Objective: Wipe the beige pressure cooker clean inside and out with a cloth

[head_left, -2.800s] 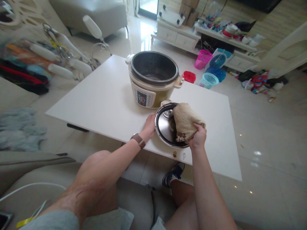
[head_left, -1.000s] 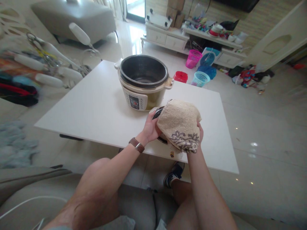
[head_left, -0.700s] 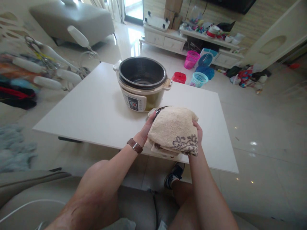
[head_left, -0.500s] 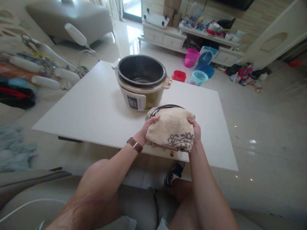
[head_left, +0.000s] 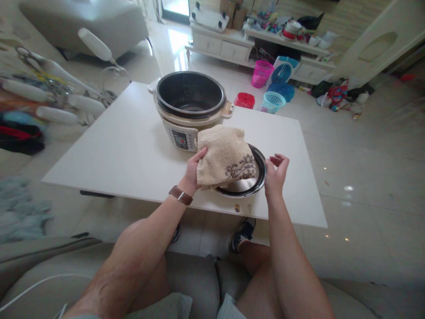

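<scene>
My left hand (head_left: 193, 170) is closed on a folded beige towel (head_left: 221, 153) with a dark scroll pattern along one edge, thumb on top. The towel lies over much of a round pot lid (head_left: 249, 184) with a black ring and shiny metal inside; what supports the lid is hidden. Beside the lid's right rim is my right hand (head_left: 276, 173), fingers apart and bent, holding nothing; whether it touches the rim I cannot tell. Just behind the towel stands an electric pressure cooker (head_left: 179, 133), lidless, its dark inner pot (head_left: 191, 95) showing.
The white table (head_left: 109, 150) carries all this; small stickers (head_left: 237, 208) are near its front edge. Beyond it on the floor are a pink basket (head_left: 262, 74), a light blue basket (head_left: 272, 103) and a red container (head_left: 245, 100). A white floor lamp (head_left: 94, 44) is at left.
My right hand has let go of the towel and opened at the lid's right side. The towel has shifted left and away from me, uncovering the lid's right and front parts.
</scene>
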The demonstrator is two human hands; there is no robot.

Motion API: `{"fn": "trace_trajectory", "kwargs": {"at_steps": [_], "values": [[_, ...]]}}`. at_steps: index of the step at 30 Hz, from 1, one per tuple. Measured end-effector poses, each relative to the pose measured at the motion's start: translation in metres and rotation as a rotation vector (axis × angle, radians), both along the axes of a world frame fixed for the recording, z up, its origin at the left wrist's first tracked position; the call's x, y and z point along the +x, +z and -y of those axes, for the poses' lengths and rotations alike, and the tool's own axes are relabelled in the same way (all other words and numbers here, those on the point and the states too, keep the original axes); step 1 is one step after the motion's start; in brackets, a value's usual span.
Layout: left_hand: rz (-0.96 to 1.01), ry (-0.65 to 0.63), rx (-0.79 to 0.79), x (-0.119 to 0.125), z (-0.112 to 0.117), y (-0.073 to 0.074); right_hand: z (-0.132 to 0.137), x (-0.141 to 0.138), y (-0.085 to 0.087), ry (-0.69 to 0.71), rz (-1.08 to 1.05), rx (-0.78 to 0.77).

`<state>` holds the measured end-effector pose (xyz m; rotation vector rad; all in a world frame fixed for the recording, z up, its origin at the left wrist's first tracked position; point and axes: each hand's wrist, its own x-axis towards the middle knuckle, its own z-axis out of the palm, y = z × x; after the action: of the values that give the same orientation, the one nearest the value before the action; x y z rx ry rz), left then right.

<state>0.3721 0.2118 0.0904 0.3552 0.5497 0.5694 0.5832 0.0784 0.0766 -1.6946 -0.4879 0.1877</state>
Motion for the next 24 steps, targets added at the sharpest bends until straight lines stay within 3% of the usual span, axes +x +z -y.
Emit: {"fn": "trace_trajectory", "kwargs": {"at_steps": [3,6,9,12,14,20,24], "values": [[-0.019,0.118,0.133,-0.001,-0.004,0.001,0.016,0.010,-0.012,-0.045,0.161,-0.166],[-0.030,0.206,0.222,0.002,-0.005,-0.003,0.024,0.011,-0.024,-0.009,-0.179,-0.211],[-0.058,0.305,0.290,0.007,-0.003,-0.008,0.024,0.002,-0.033,0.060,-0.546,-0.174],[-0.113,0.456,0.415,0.013,-0.001,-0.013,0.020,-0.010,-0.039,0.011,-0.597,-0.057],[-0.160,0.486,0.527,0.015,0.000,-0.015,0.019,-0.016,-0.041,-0.036,-0.567,0.002],[-0.294,0.126,0.900,0.021,0.012,-0.026,0.023,-0.027,-0.042,-0.029,-0.527,0.000],[-0.369,-0.036,1.096,0.035,0.029,-0.032,0.024,-0.034,-0.038,0.015,-0.535,-0.007]]}}
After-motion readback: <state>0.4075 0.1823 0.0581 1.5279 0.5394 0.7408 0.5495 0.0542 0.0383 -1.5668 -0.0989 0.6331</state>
